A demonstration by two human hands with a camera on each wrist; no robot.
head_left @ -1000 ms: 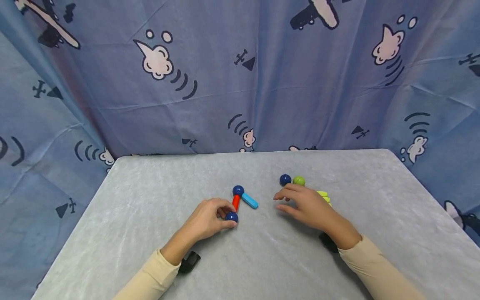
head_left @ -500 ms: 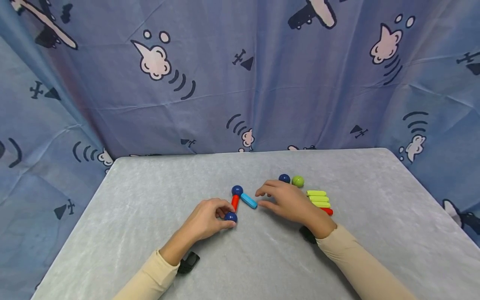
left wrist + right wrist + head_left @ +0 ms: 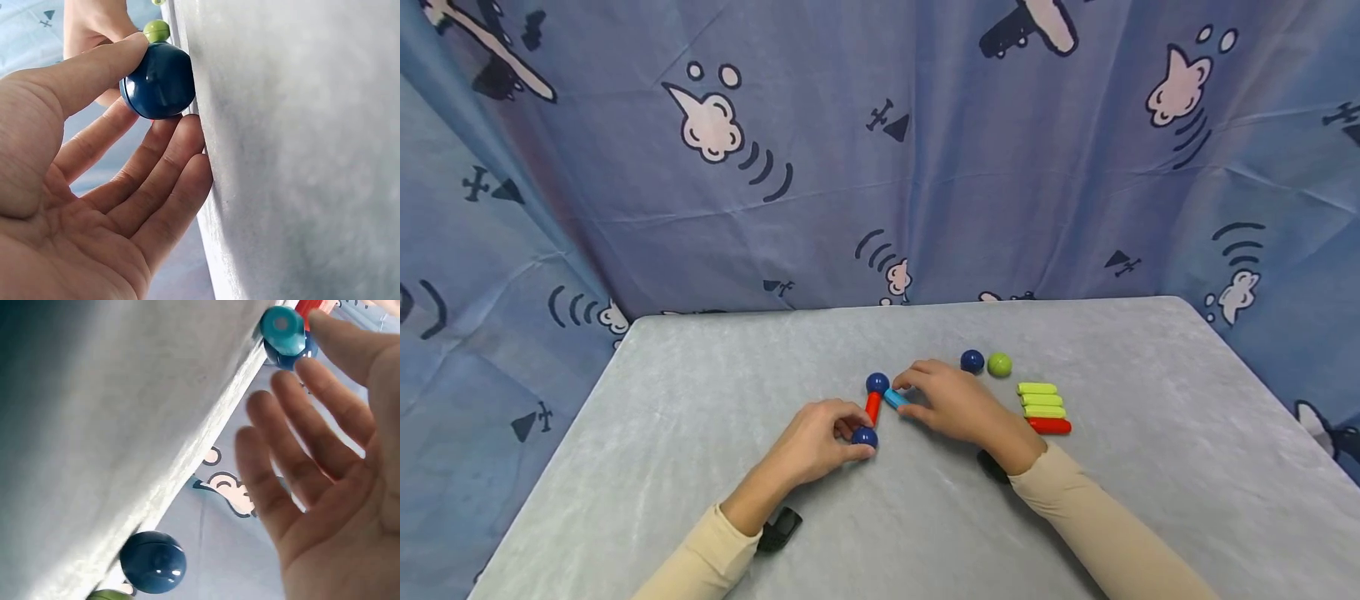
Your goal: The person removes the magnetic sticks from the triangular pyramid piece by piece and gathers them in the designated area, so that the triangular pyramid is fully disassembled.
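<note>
Head view: nearest on the tabletop (image 3: pixel 737 375), see the left hand (image 3: pixel 820 442) with the near ball (image 3: pixel 865 438) pinched between thumb and fingers; hold it steady and low, to avoid tugging the inner red stick (image 3: pixel 872 408), set between it and the far ball (image 3: pixel 877 383); well to the right, leave alone the outer red stick (image 3: pixel 1049 426) and, lined up behind, three green sticks (image 3: pixel 1039 401); next, note the right hand (image 3: pixel 951 404), thumb and fingers apart around the blue stick (image 3: pixel 894 399), impossible to say whether touching; probably best to close on both sides at once, to prevent rolling, and avoid knocking the far ball; farther back, find the spare ball (image 3: pixel 972 361) just beside the green ball (image 3: pixel 999 364); last, the curtain (image 3: pixel 820 125).
</note>
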